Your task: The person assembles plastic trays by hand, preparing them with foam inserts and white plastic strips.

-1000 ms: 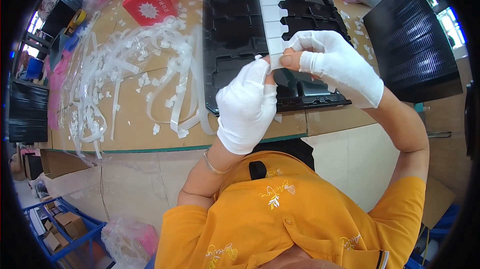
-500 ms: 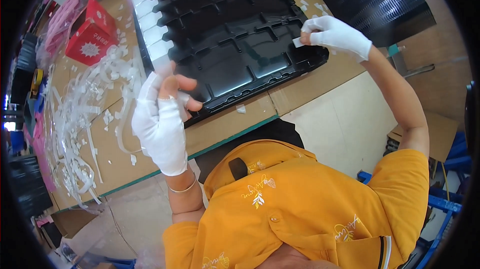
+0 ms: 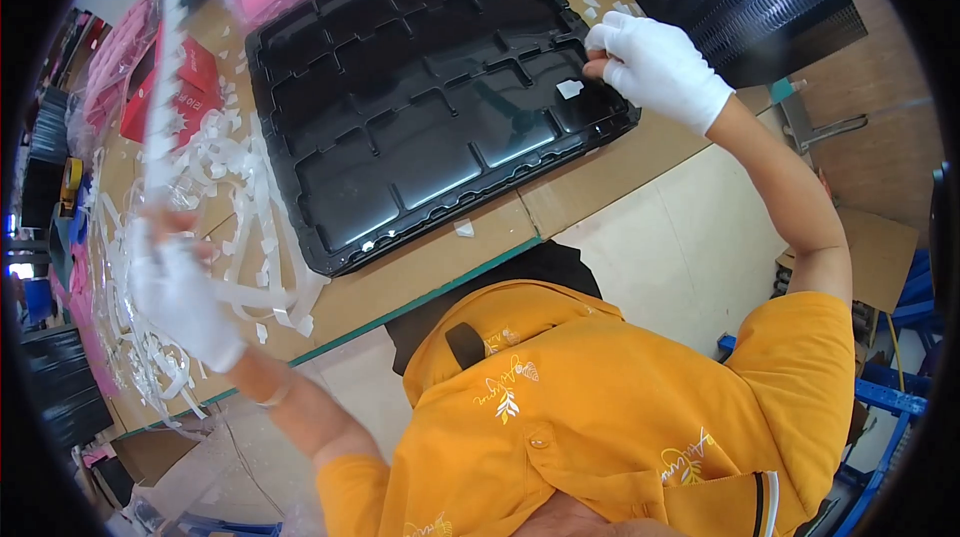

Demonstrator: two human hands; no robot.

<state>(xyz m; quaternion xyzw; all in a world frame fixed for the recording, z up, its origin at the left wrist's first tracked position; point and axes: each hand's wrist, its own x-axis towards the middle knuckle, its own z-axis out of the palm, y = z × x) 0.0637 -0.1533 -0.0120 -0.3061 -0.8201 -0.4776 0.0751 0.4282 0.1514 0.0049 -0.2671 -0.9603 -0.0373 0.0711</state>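
We see the black compartment tray (image 3: 420, 107) flat on the cardboard-topped bench (image 3: 590, 177); our gloved right hand (image 3: 655, 67) pinches the tray's far-right rim, while left of the tray our gloved left hand (image 3: 180, 297), blurred, grips a long white plastic strip (image 3: 165, 67) above a heap of strips (image 3: 230, 217)

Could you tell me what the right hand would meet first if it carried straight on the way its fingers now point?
The right hand points left across the black tray; it would likely meet the white scrap first, though depth is unclear.
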